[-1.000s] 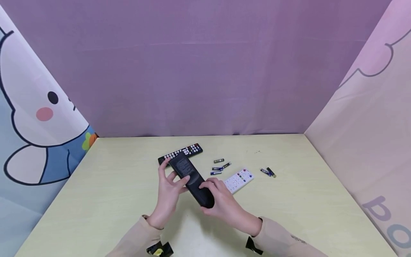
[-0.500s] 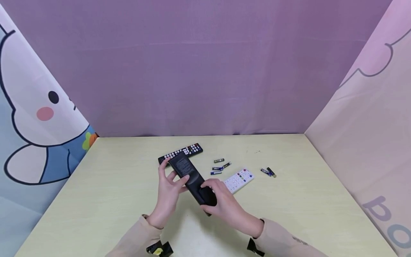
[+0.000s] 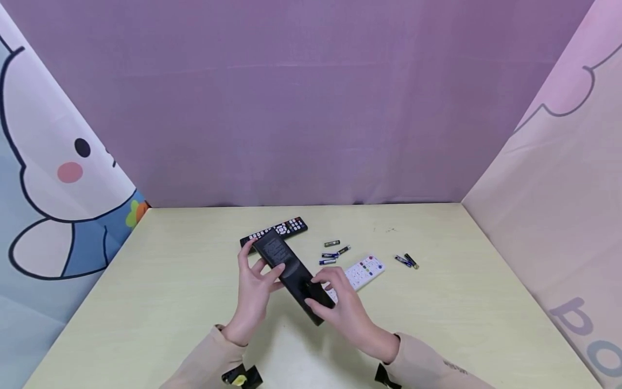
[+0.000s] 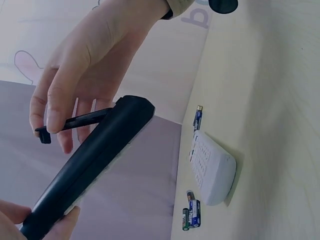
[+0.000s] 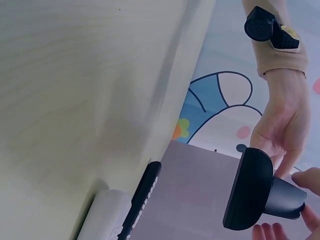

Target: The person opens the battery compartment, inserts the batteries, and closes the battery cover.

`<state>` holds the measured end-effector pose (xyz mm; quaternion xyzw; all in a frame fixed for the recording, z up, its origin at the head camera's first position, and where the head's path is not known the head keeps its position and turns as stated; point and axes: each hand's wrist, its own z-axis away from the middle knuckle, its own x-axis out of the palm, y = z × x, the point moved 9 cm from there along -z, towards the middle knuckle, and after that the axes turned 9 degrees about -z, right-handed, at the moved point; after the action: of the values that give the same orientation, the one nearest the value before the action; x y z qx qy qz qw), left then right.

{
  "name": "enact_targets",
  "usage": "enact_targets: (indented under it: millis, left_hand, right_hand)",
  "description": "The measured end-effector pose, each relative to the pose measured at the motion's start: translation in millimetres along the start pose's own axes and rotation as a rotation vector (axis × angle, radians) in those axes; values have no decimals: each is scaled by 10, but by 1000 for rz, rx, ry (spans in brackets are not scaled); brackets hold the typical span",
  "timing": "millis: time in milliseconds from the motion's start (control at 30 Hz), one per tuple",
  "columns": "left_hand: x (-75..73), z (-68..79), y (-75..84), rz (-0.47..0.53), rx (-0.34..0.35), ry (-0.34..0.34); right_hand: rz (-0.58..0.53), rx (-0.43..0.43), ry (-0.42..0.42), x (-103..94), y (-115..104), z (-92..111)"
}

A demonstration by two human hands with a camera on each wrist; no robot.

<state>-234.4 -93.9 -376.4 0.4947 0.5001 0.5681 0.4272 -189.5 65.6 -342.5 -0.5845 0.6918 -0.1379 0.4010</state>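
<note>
A black remote control [image 3: 293,273] is held above the table, its back upward and a text label near the far end. My left hand [image 3: 254,294] grips it by the far half, thumb on the back. At the near end my right hand [image 3: 349,313] pinches the battery cover [image 4: 87,120] between thumb and fingers. In the left wrist view that cover slants up off the remote's back, one end still at the remote's end. From the right wrist view the cover [image 5: 285,198] also sticks out from the remote. The inside of the battery compartment is hard to make out.
A white remote [image 3: 365,272] lies right of the hands, partly hidden. Behind the held remote lies a second black remote [image 3: 289,228], buttons up. Several small batteries [image 3: 330,255] are grouped mid-table, and two more batteries [image 3: 406,261] lie farther right. A purple cloth [image 3: 311,108] closes off the back.
My right hand has drawn the battery cover up from the remote's near end, and its thumb and fingers have shifted slightly right. My left hand keeps its grip.
</note>
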Motion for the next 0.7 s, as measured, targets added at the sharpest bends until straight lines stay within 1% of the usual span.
enact_targets:
  millis: [267, 433, 600, 700]
  left_hand:
    - [-25, -12, -30, 20, -10, 14]
    - [-24, -15, -36, 18, -12, 8]
    - [-30, -26, -44, 6, -7, 8]
    - [-37, -32, -60, 13, -18, 12]
  right_hand:
    - [-53, 0, 45, -42, 9, 14]
    - [-100, 10, 64, -54, 21, 22]
    - [-140, 49, 89, -83, 58, 25]
    - [-175, 78, 100, -102, 81, 21]
